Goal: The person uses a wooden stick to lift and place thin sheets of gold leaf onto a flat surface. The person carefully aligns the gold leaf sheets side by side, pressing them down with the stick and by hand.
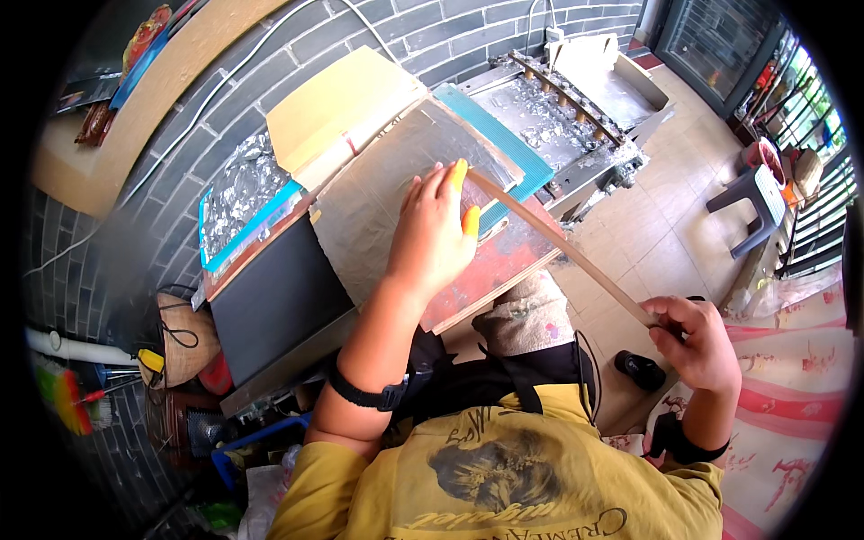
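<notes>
My left hand [432, 233] lies on a stack of grey, shiny, foil-like sheets [364, 182], with yellow finger covers on its thumb and index finger. Its index fingertip is beside the far end of a long flat strip [560, 239], wood or bamboo by its look. Out to the right, my right hand [695, 341] grips the near end of that strip, which slants across the sheets' corner and past the board's edge. A turquoise ribbed mat [533, 169] shows from under the sheets, above a worn red board [486, 277].
A tan paper stack [344, 115] and a blue-rimmed tray [202, 236] of crumpled silver foil border the wall. Left of the sheets is a black panel [277, 317]. Beyond stands a metal machine [540, 121] strewn with silver flakes. A grey stool [749, 202] stands on the tiled floor.
</notes>
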{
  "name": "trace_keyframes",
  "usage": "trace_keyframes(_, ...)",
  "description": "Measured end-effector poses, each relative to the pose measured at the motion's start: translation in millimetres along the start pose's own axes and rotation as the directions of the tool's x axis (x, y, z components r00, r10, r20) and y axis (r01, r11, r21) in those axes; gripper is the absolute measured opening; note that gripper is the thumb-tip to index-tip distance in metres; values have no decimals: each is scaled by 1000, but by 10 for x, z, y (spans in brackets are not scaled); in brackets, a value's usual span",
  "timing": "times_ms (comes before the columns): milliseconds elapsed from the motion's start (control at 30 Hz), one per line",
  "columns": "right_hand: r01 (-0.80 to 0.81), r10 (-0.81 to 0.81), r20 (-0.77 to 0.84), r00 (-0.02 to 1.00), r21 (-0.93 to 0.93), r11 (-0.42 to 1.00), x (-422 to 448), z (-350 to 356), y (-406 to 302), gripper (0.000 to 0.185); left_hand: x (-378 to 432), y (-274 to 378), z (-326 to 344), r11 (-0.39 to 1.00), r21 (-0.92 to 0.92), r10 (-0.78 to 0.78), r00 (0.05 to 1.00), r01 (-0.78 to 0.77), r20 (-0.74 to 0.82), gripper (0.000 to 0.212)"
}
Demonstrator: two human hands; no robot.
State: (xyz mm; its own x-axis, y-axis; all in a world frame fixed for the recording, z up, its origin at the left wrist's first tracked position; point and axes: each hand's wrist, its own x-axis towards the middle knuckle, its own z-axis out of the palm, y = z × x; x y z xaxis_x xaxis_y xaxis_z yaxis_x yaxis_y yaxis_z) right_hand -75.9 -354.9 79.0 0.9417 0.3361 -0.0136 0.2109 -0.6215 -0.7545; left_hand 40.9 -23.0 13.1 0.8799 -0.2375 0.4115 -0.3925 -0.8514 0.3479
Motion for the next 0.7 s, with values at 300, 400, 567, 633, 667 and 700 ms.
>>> trace_keyframes(300,-103,109,-28,994,144,984,-286,-73,140,30,-200,91,23,994,106,25,996,-33,81,52)
trace_keyframes(400,-94,93,11,996,181,979,-350,-106,191,28,-207,92,39,995,102,6,997,-14,75,54)
trace_keyframes(567,-83,65,85,994,229,970,-364,-103,224,27,-203,98,61,997,83,-4,998,-1,66,57)
trace_keyframes(633,-83,63,99,993,218,972,-352,-84,236,27,-199,100,58,997,77,-6,998,0,69,58)
trace_keyframes(667,-83,62,106,992,213,974,-348,-79,236,27,-198,102,55,997,72,-8,997,3,73,59)
trace_keyframes(700,-99,72,125,990,227,969,-334,-83,227,27,-197,103,49,998,68,-11,997,6,75,59)
